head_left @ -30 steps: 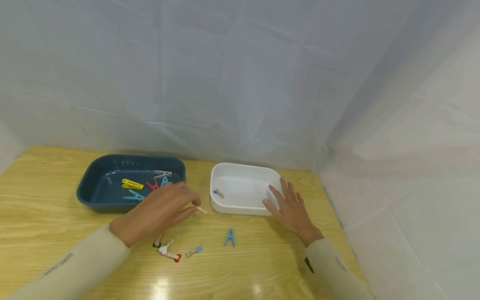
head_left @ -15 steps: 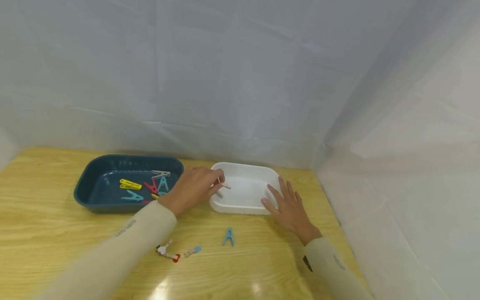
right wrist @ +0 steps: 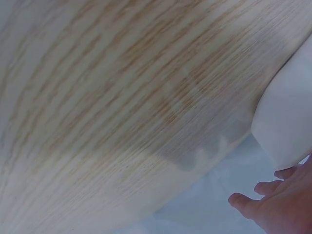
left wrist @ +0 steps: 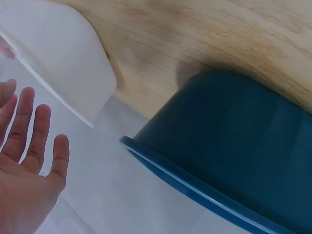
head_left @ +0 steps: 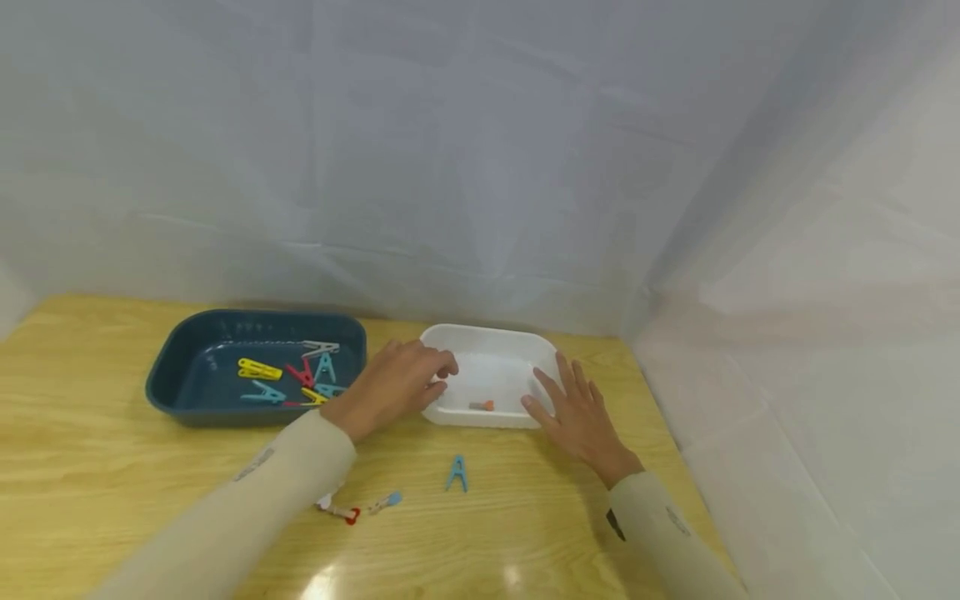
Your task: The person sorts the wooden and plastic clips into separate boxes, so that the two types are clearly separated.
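While the left hand (head_left: 401,379) hovers over the left end of the white tray (head_left: 495,371), its thumb and index finger stand apart, the other fingers loosely bent, nothing held. Right hand (head_left: 581,421) is at the tray's right end, fingers spread, gripping nothing; it looks to touch the rim, can't tell how firmly. Orange-tipped clip (head_left: 482,406) lies in the white tray, near the front wall; the left hand hides that tray's left end. Dark blue tray (head_left: 202,412) sits just left of it, gap between. In it: yellow clip (head_left: 260,369), red clip (head_left: 302,372), grey clip (head_left: 321,346), plus several blue ones. On the desk (head_left: 540,517) in front: blue plastic clip (head_left: 457,473), blue-tipped wooden clip (head_left: 386,501), red-heart clip (head_left: 352,516), the last near the left sleeve (head_left: 300,458).
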Demonstrator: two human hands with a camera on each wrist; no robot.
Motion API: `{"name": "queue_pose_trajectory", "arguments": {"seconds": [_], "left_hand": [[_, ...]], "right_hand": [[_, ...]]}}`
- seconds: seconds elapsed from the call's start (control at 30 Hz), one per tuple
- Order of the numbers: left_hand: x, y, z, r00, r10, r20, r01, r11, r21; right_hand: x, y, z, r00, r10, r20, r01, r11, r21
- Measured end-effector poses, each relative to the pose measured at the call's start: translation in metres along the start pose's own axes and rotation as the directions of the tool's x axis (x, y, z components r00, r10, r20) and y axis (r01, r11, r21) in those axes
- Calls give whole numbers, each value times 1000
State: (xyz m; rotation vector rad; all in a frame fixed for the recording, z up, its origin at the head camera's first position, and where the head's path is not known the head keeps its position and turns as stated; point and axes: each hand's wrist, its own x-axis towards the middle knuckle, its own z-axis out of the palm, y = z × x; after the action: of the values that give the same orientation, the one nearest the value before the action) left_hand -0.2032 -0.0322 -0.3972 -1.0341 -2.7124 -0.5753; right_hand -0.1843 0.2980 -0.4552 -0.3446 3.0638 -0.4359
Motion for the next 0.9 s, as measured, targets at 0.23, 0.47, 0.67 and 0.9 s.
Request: {"name": "queue_pose_trajectory", "arguments": {"seconds": [0.23,0.47,0.67,0.9], "left_hand": [[-12,-1,-2,999,50,19,-51,998,43],[-30,-3,-6,996,85,9,-85,996,33],[-51,-4,-13,995,95,19,-95,995,19],[-77,-8,-20,990,33,135,-32,999,-10]], "right_hand": [[0,-1,-2,1000,4,16,-4,1000,4],[0,-2,-3,1000,-5,11,5,1000,-2],[1,-2,-1,1000,-6,-2,6,1000,-1],[-1,-2,1,1000,0,-12,0,1000,8]]}}
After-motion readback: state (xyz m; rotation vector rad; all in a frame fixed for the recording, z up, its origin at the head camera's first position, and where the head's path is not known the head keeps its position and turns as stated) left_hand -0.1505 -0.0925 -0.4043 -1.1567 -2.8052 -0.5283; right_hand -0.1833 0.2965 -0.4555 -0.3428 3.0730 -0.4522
